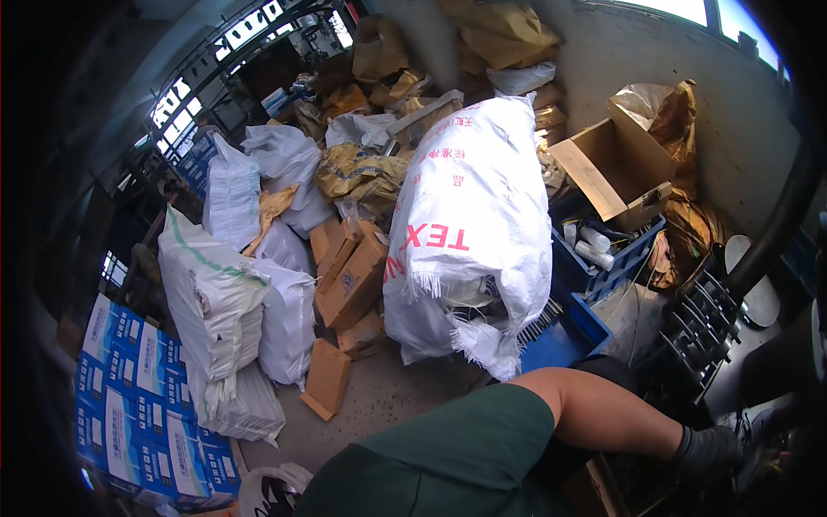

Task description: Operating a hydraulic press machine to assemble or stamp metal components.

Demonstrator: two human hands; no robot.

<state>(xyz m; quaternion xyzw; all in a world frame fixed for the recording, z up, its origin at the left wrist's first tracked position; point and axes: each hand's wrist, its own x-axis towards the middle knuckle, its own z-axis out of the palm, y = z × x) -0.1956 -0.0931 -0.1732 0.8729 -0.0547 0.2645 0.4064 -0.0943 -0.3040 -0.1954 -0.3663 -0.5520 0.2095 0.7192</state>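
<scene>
Neither my left hand nor my right hand shows in the head view, so what they hold or touch is hidden. A large white woven sack (pixel 474 181) with red print stands in the middle, bulging, its frayed near end partly open. Beside its lower right edge lies a blue plastic bin (pixel 568 340) with dark metal parts at its side. To the sack's left, several brown cardboard boxes (pixel 351 277) lean together on the floor.
More white sacks (pixel 211 289) pile up at left, next to stacked blue-and-white cartons (pixel 142 409). An open cardboard box (pixel 616 164) tops a blue crate (pixel 616 269) at right. Dark metal parts (pixel 698 323) stand near a bent leg in green shorts (pixel 448 439). Brown bags (pixel 500 34) lie behind.
</scene>
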